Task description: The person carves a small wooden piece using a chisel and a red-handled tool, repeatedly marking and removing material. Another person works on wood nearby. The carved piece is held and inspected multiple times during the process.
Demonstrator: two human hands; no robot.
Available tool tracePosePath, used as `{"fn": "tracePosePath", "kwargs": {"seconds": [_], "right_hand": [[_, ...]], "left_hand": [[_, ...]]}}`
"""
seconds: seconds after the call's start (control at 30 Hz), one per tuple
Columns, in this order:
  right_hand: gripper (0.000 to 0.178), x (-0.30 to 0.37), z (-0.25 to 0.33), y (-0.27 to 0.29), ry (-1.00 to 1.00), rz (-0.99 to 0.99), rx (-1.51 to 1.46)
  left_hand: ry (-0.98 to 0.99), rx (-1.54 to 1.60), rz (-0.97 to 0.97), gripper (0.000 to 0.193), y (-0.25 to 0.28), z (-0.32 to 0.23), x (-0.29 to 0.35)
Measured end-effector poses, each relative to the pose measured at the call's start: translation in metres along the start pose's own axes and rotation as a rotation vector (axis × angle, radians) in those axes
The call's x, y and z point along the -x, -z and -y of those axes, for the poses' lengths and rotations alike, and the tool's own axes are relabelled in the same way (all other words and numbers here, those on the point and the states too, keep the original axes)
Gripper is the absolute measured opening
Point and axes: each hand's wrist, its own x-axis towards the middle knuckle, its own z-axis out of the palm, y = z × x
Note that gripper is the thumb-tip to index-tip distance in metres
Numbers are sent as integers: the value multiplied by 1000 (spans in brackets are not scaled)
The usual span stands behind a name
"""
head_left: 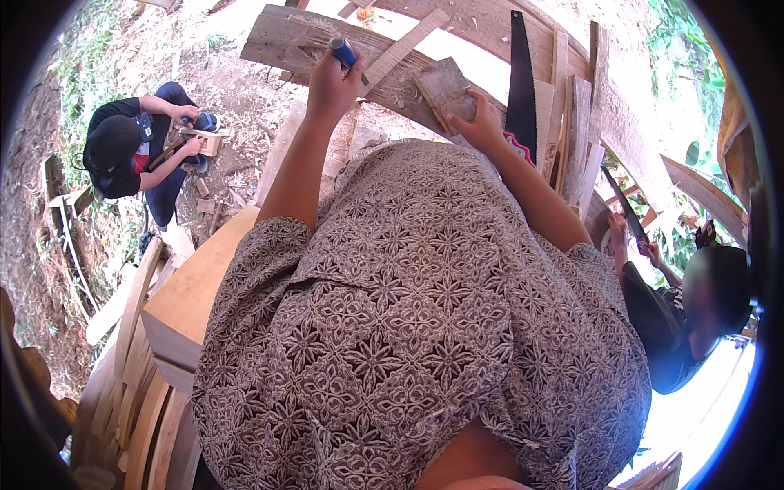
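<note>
My left hand (330, 91) is closed around the blue handle of a chisel (343, 54), held upright over a long plank (286, 41). Only a short bit of its blade shows below my fingers. To the right, my right hand (483, 124) grips the near right edge of a squarish wooden block (443, 88), thumb on its near side and fingers at its right. The block rests on the plank. Just right of that hand lies a handsaw (523, 90) with a black blade and a red handle, its tip pointing away.
A narrow wood strip (407, 49) lies across the plank between my hands. Boards (576, 122) stack beyond the saw. At left a co-worker (122, 147) crouches with a power tool on wood; at right another person (686, 302) holds a saw (625, 200). Wood shavings cover the ground.
</note>
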Motion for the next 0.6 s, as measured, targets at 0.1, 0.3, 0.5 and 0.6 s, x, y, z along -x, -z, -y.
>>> {"fn": "tracePosePath", "kwargs": {"seconds": [0.1,0.3,0.5,0.6], "right_hand": [[99,1,10,2,62,-13,35],[119,-1,56,12,-32,90,266],[110,-10,64,22,34,83,234],[95,-30,95,59,289,50,70]], "left_hand": [[4,-23,21,18,0,1,0],[70,6,105,18,0,3,1],[-73,30,31,18,-8,0,2],[-95,-14,20,20,-8,10,-1]]}}
